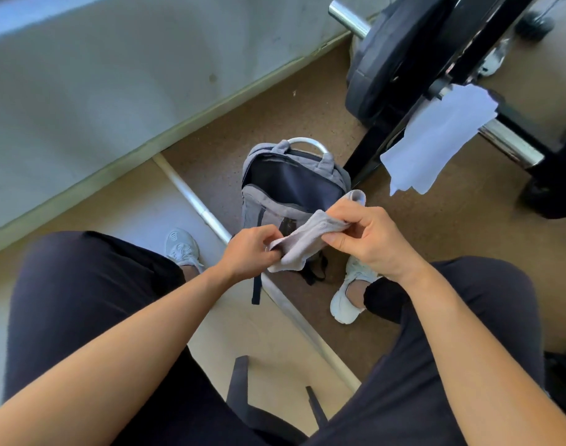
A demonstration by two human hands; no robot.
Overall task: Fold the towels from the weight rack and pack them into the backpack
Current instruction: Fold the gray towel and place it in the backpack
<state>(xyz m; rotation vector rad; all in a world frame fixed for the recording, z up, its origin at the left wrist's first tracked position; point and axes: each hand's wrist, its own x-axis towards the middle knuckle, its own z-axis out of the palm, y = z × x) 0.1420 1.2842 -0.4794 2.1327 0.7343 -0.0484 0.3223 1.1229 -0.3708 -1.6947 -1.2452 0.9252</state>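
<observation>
A small grey towel (302,241) hangs stretched between my two hands above my knees. My left hand (251,252) pinches its lower left end. My right hand (366,235) grips its upper right part, and one corner sticks up past my fingers. Just behind the towel, a grey backpack (265,207) lies on the floor with its main compartment unzipped and its dark lining showing. A white towel (436,140) hangs over a chrome bar of the black weight rack (381,140) at the upper right.
Black weight plates (378,56) sit on a chrome bar at the top right. A white metal strip (194,197) runs diagonally across the floor under the backpack. My feet in white sneakers (347,297) flank the bag. A pale wall (98,91) fills the upper left.
</observation>
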